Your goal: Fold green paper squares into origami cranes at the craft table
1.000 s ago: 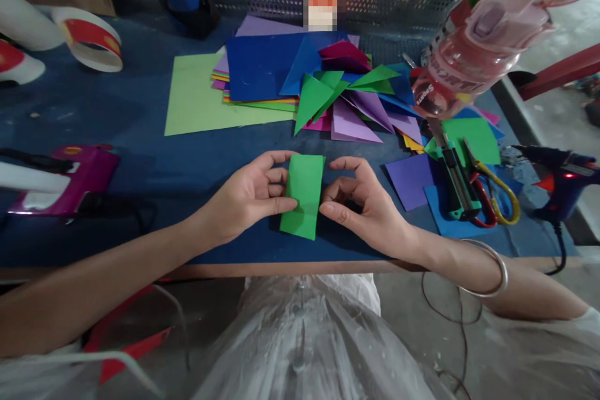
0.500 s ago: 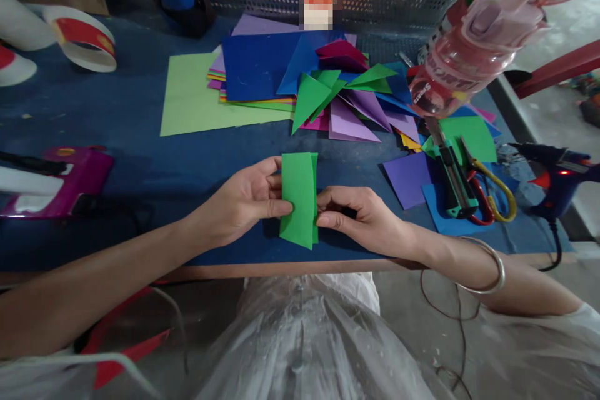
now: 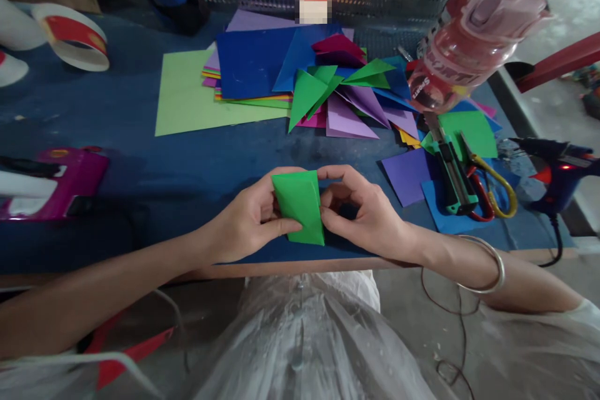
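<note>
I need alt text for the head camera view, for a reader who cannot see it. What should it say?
Two bare hands, left hand and right hand, hold a folded green paper between them above the near edge of a blue table. Behind lies a pile of coloured paper sheets and triangles; to the right are scissors, a utility knife and a glue gun.

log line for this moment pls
left hand: holds green paper | right hand: pinches its right edge | paper: folded, over blue table edge | nearby: paper pile, scissors, glue gun
</note>
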Demonstrator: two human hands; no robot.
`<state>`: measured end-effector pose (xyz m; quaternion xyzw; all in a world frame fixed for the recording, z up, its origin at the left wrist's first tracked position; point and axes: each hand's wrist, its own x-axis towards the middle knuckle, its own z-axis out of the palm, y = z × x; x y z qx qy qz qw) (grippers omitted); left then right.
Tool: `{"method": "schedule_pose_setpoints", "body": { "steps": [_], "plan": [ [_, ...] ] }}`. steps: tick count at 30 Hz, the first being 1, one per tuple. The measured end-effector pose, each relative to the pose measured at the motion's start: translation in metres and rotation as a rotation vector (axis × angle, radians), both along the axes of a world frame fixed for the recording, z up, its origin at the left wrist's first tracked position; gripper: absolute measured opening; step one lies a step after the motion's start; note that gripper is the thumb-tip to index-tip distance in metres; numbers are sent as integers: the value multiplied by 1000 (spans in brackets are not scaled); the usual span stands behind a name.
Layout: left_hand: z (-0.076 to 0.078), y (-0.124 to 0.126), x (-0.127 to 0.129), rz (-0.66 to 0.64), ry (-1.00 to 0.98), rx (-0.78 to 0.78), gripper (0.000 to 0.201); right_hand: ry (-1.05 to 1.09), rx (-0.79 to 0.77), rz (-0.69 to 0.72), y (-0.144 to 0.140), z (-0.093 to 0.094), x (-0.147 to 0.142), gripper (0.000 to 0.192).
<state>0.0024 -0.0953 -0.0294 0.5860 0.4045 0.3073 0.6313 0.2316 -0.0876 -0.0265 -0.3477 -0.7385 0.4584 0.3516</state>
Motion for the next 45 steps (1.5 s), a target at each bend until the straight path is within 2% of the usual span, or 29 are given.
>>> {"method": "schedule_pose_setpoints", "body": {
  "steps": [2, 4, 6, 7, 9, 11, 16, 22, 25, 31, 33, 35, 39, 43, 45],
  "plan": [
    [0, 2, -3, 75, 91, 277, 86, -43, 45, -52, -1, 0, 1, 54],
    [2, 5, -7, 177, 176, 704, 106, -42, 63, -75, -3, 1, 1, 64],
    [6, 6, -9, 87, 309, 989, 98, -34, 67, -54, -4, 1, 2, 69],
    [8, 6, -9, -32, 351, 1066, 87, -34, 72, -34, -4, 1, 3, 71],
    [13, 5, -6, -241, 385, 1068, 62, -40, 104, -16, -4, 1, 4, 72],
    [15, 4, -3, -355, 411, 983, 43, -58, 143, -20, -3, 1, 5, 74],
    [8, 5, -18, -311, 498, 785, 39, -86, 200, -27, 0, 2, 6, 68],
    [-7, 5, -52, -250, 550, 730, 32, -211, 447, 4, 12, 0, 13, 30],
    [-9, 7, -55, -278, 601, 828, 31, -319, 506, 20, 17, -2, 17, 28],
    [-12, 7, -47, -132, 674, 1391, 35, -573, 649, 26, 14, 5, 22, 39],
    [-12, 7, -44, -145, 674, 1496, 31, -638, 681, 44, 13, 7, 22, 41],
    [-10, 6, -43, -176, 687, 1518, 25, -620, 684, 132, 12, 9, 22, 46],
    [-3, 4, -42, -191, 708, 1472, 19, -500, 582, 308, 10, 11, 20, 60],
    [0, 2, -41, -179, 690, 1444, 17, -483, 648, 255, 8, 9, 17, 55],
    [0, 1, -40, -175, 682, 1426, 17, -486, 725, 217, 8, 7, 17, 44]
  ]
}}
